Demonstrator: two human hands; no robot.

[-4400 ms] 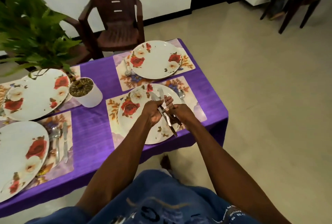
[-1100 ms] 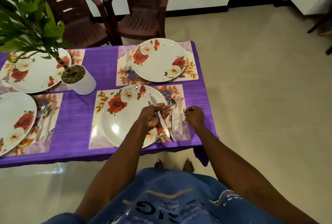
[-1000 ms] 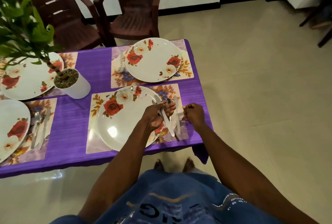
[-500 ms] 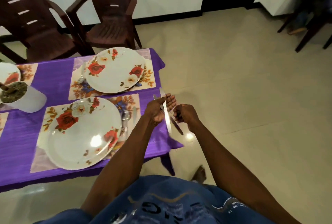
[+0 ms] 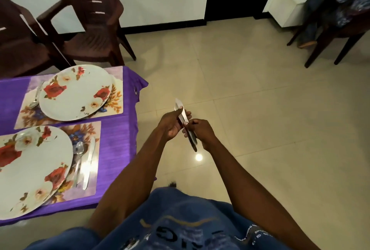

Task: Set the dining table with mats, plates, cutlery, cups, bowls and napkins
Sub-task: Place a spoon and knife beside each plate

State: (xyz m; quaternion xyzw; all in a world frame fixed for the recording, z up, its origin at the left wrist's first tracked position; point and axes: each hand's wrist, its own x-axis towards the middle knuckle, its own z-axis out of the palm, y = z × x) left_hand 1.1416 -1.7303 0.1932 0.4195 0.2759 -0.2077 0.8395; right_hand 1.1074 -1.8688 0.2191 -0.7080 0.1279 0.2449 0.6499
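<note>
A: What are we holding, and where?

B: Cutlery (image 5: pixel 185 123), a small bunch, up in front of us over the floor, off the end of the table (image 5: pixel 118 129). We can't tell how many pieces; at least one knife blade sticks out the top.

A: Grip?

B: Left hand (image 5: pixel 170 124) is wrapped round the middle of the bunch, fingers curled on it. Right hand (image 5: pixel 200 132) pinches the lower handle part, thumb and fingertips on it. Both holding, neither loose.

A: Axis?

B: Long axis runs away from us, nearly straight, blade tip far, dark handle end near and slightly right.

A: And the target?

B: Our guess is the far mat (image 5: pixel 70 99). It has its plate (image 5: pixel 76 93) and one spoon (image 5: pixel 36 97) at the plate's left edge, no knife that we can see. The near mat (image 5: pixel 84 157) already carries a spoon and knife (image 5: pixel 89 163) just right of the near plate (image 5: pixel 30 169).

A: Which way from the grip?

B: Left and a bit further out. So the left hand is the nearer one to the table; the right sits on the floor side.

A: Turn needed?

B: Little, we reckon. Laid pieces lie lengthwise much like our bunch, so mostly a sideways carry.
</note>
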